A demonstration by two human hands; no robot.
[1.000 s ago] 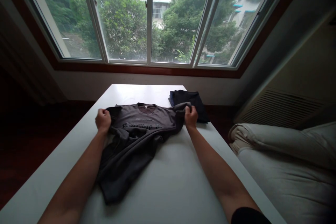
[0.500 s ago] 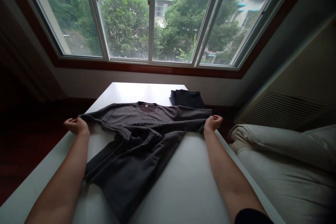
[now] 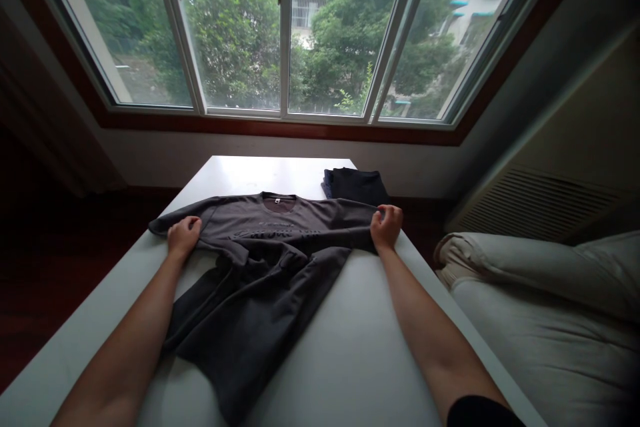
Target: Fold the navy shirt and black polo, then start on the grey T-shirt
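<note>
A dark grey T-shirt [image 3: 270,260] lies front up on the white table [image 3: 350,360], its collar toward the window and its lower part bunched and skewed to the left. My left hand [image 3: 183,235] rests closed on the left sleeve. At the right sleeve end my right hand [image 3: 386,225] pinches the cloth with curled fingers. Both sleeves are stretched out sideways.
A folded dark garment [image 3: 356,185] lies at the table's far right corner, just beyond my right hand. A white cushioned sofa [image 3: 545,307] stands to the right of the table. A wide window [image 3: 285,33] fills the wall behind. Dark floor lies left of the table.
My hands first pulled the sleeves apart to the table's edges, spreading the shirt. They have since come back inward, the left onto the sleeve and the right up toward the folded garment.
</note>
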